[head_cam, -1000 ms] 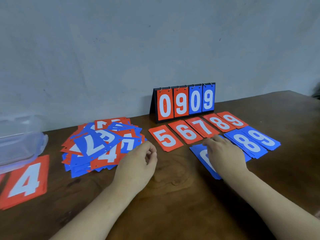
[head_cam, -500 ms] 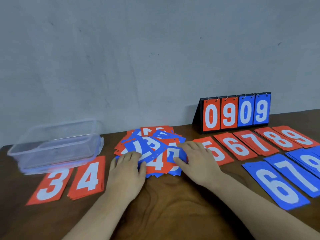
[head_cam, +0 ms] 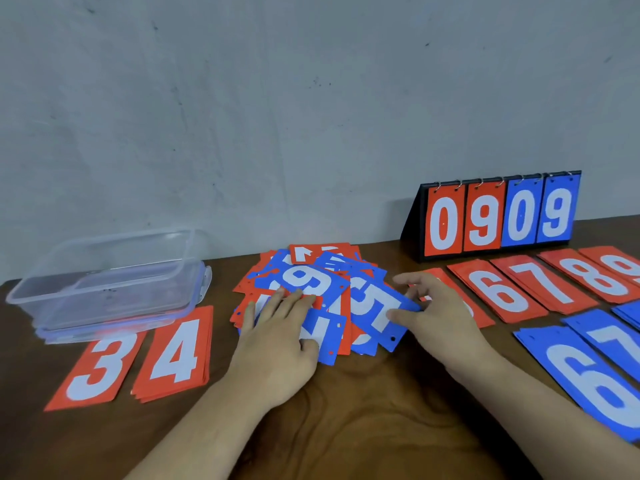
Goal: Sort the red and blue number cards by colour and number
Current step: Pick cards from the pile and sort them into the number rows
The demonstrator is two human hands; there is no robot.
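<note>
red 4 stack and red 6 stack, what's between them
Head view: the mixed pile of red and blue cards, left hand resting on it, right hand pinching a blue 5 card, a red stack half hidden beneath.

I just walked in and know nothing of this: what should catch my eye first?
First, the jumbled heap of red and blue number cards in the middle of the table, the left hand resting flat on it and the right hand pinching a blue 5 card at its right edge. At the back right stands a flip scoreboard reading 0909, with tidy rows of sorted cards in front of it.
</note>
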